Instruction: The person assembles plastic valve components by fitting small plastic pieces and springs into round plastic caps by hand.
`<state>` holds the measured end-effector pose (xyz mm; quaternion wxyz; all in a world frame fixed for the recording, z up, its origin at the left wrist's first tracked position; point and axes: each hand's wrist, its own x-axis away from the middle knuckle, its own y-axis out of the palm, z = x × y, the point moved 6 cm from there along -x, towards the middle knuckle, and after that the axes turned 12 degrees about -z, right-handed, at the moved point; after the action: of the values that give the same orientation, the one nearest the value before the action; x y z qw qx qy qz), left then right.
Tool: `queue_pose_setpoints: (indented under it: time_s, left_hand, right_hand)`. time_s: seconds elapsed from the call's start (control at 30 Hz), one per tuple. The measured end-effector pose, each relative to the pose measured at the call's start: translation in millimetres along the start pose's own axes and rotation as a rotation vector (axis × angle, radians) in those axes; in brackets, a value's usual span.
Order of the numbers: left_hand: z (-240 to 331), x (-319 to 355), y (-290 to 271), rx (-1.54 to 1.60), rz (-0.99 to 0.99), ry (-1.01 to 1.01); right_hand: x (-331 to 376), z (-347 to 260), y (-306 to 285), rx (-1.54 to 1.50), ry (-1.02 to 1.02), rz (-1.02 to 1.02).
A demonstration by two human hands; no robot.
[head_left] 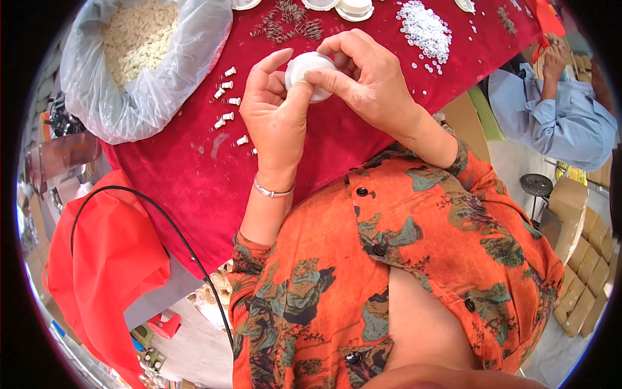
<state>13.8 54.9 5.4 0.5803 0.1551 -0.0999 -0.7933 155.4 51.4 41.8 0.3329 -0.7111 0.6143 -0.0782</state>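
A round white plastic disc-shaped part (307,65) is held up between both hands above the red cloth. My left hand (275,113) grips it from the left, its thumb pressed on the front face. From the right, my right hand (372,81) holds the same part with thumb and bent fingers; the fingertips behind it are partly hidden. Left of my left hand, several small white pegs with springs (227,85) lie scattered in a loose line. Beyond the hands sits a heap of loose metal springs (291,23).
A clear plastic bag (81,97) of small cream pieces stands at far left. White rings (424,32) are piled at far right, with more round white parts (355,8) at the far edge. A black cable (175,230) crosses a red bag (103,259). Another person (551,110) sits at right.
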Motion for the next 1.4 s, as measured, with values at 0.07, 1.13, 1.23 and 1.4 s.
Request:
queue_pose_setpoints:
  time_s: [0.07, 1.13, 1.23, 1.4]
  left_hand:
    - [1, 1, 1, -0.040, -0.011, 0.001]
    - [-32, 4, 32, 0.026, -0.330, -0.278]
    - [-27, -5, 11, 0.101, -0.149, -0.257]
    - [-18, -12, -10, 0.224, -0.005, -0.192]
  right_hand:
    - [1, -1, 1, 0.001, -0.005, -0.002]
    - [62, 42, -56, -0.377, 0.362, -0.193]
    - [83, 58, -117, -0.147, 0.417, -0.085]
    - [156, 118, -158, 0.382, 0.731, -0.481]
